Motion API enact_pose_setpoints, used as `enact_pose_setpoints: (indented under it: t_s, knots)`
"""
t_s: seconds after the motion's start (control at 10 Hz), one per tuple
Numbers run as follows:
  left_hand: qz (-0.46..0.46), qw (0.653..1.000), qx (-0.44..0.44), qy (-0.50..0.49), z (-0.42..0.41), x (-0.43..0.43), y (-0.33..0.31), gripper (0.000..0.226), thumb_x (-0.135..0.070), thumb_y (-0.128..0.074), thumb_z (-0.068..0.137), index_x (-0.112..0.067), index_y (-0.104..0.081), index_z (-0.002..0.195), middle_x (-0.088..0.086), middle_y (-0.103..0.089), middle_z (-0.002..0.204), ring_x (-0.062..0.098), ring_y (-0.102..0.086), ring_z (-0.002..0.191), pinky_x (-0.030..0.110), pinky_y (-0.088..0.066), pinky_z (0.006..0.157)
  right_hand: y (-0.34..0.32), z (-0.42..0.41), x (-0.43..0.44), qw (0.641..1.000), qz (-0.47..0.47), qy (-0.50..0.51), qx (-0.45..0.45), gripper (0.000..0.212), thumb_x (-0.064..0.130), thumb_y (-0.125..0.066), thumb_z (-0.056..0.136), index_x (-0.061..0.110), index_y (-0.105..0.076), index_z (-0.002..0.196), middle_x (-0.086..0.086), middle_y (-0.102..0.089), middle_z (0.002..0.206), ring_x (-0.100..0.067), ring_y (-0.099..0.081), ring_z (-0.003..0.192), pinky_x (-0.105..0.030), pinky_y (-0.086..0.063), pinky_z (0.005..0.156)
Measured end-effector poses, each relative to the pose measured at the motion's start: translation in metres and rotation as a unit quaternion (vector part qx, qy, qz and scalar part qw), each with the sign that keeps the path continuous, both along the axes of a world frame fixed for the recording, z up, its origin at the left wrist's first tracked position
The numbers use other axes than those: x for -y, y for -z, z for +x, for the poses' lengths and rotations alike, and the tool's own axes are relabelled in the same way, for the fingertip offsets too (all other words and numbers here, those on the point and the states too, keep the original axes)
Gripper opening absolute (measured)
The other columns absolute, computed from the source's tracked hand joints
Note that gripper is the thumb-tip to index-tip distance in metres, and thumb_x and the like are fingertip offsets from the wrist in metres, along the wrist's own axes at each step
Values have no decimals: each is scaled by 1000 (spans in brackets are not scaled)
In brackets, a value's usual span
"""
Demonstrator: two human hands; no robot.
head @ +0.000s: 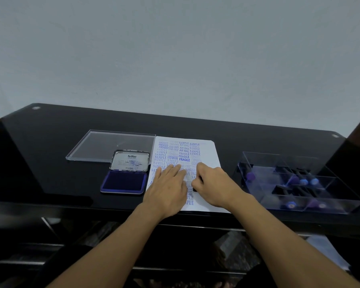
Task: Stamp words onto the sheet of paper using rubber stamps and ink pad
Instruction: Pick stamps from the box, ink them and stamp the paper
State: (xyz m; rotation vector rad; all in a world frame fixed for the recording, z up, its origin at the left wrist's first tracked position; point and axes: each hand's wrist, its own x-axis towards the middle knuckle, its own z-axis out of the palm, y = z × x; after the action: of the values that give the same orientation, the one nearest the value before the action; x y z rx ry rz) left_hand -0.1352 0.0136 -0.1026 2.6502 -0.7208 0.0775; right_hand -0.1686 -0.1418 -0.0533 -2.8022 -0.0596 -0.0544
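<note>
Desk [50, 146] layout, as found.
Ink pad [124, 181] sits left of sheet of paper [208, 154]; lid [104, 144] behind pad; box [341, 196] holding stamps [250, 176] at right.

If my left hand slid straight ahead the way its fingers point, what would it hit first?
Only more of the white stamped paper sheet, then the glossy black table; the left hand probably just clears the right hand, though it's close.

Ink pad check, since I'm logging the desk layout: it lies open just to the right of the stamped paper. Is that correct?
Not quite. The head view shows the ink pad lying open just to the left of the stamped paper, not the right.
</note>
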Motion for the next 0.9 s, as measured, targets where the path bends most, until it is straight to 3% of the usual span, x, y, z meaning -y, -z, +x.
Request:
enact_pose_setpoints:
  t_s: [0.9]
  knots:
    - [-3, 1000, -22, -3, -1, 0, -5, 49, -27, -26, 105, -19, -29, 153, 0, -17, 164, 17, -6, 152, 42, 2, 124, 1, -2, 0, 1000, 4, 3, 6, 18, 27, -44, 95, 16, -38, 83, -7, -53, 71, -25, -44, 61, -34, -31, 52]
